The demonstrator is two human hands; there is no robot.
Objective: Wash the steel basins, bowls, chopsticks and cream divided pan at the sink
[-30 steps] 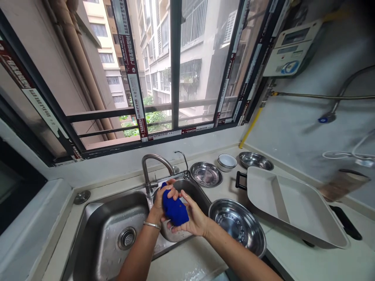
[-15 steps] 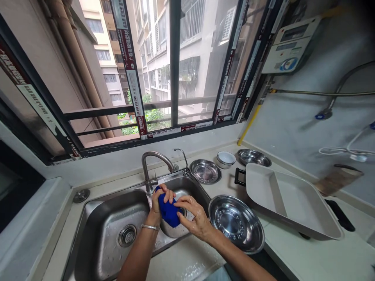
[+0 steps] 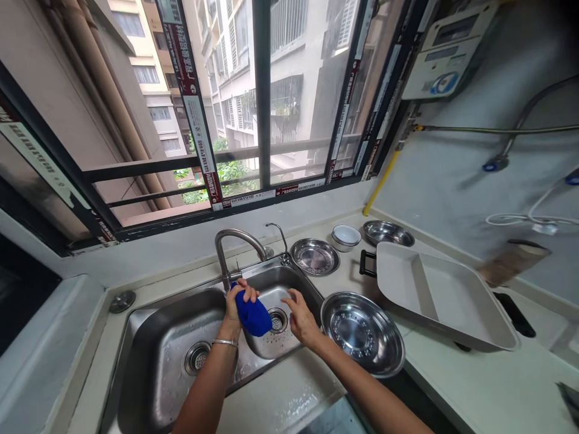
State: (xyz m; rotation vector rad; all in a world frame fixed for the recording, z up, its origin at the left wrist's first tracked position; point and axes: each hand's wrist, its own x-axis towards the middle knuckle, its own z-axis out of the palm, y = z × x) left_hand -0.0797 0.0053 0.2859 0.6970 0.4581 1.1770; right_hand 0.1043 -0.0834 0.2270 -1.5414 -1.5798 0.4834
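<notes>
On my feed the left hand (image 3: 239, 301) is closed around a blue cloth (image 3: 253, 316), fingers wrapped over the top, and the cloth hangs down over the smaller basin (image 3: 294, 283). The right hand (image 3: 301, 319) is apart from it, open with fingers spread, palm down above that basin's drain (image 3: 277, 320). A metal bangle (image 3: 225, 342) circles the left wrist. Beneath the hands sits a stainless double sink (image 3: 145, 361), two basins, set into a pale bench (image 3: 474, 386). Farther out I count one swan-neck faucet (image 3: 235, 241), three steel dishes (image 3: 364, 333), one small stack of white bowls (image 3: 346, 236) and one white divided tray (image 3: 441, 295), with a window (image 3: 262, 120) beyond.
</notes>
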